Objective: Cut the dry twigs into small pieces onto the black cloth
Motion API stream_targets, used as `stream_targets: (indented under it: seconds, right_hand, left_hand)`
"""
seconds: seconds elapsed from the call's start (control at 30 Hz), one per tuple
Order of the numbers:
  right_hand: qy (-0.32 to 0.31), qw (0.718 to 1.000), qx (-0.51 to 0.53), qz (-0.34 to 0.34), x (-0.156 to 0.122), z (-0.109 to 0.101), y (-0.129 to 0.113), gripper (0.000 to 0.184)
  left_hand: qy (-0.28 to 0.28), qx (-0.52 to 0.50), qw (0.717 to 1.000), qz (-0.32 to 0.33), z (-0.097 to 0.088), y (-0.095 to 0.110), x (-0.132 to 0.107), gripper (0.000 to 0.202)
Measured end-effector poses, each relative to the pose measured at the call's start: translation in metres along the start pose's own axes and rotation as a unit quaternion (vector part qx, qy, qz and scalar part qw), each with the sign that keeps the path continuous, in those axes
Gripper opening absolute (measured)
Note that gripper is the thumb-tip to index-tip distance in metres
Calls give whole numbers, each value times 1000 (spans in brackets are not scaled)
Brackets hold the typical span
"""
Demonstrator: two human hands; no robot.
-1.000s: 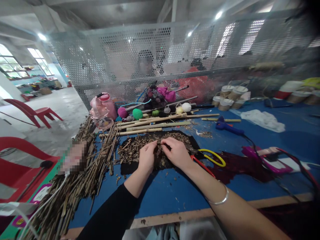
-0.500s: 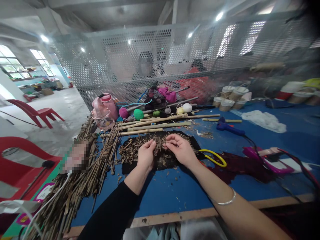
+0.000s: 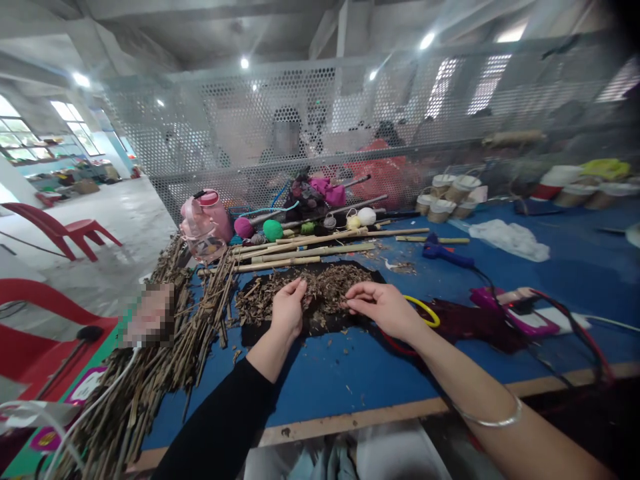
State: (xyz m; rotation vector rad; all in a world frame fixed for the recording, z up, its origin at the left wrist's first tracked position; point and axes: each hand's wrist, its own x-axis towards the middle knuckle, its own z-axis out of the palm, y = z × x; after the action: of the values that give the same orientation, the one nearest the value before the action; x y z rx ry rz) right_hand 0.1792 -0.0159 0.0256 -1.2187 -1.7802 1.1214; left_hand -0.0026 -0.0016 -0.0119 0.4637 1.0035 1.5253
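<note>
Left hand (image 3: 289, 310), pinched, and right hand (image 3: 384, 309), loosely curled, holdings unclear, should work low over the dried leaves (image 3: 331, 283) at frame centre, within the black cloth (image 3: 254, 335).

Count two hands (image 3: 289, 310), one bracelet (image 3: 500, 423), one glue gun (image 3: 442, 253).

A black sleeve (image 3: 215, 423) covered one arm; a silver bracelet (image 3: 493, 422) circled the other.
The sleeve, on the left, was plain, dark throughout and fairly close-fitting, and its edge ended a little short of the left hand (image 3: 287, 310), which was bare. The right hand (image 3: 385, 308) was bare too, as was the right forearm (image 3: 450, 367) as far as it showed, apart from the bracelet, a slim, shiny, rounded band whose finer marking was too small to tell. At the lap showed pale greyish cloth (image 3: 400, 450) and folds of light blue fabric (image 3: 327, 461).
</note>
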Motion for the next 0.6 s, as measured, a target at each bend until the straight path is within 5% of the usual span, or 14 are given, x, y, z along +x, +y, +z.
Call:
stream_targets:
  seconds: [0.27, 0.4, 0.43, 0.53, 0.6]
  right_hand:
    - [38, 987, -153, -41, 6, -5, 2, 14]
    - [61, 980, -188, -36, -6, -26, -8, 13]
    - [28, 977, -212, -24, -14, -36, -12, 12]
    - [-199, 946, -237, 95, -41, -67, -20, 10]
    - [-251, 917, -264, 162, -57, -82, -23, 20]
  left_hand:
    - [5, 14, 1000, 6, 0, -2, -2, 22]
    - [0, 10, 1000, 6, 0, 0, -3, 21]
    - [0, 10, 1000, 5, 0, 0, -3, 20]
    - [8, 9, 1000, -2, 1, 1, -5, 21]
    - [10, 6, 1000, -6, 2, 1, -6, 21]
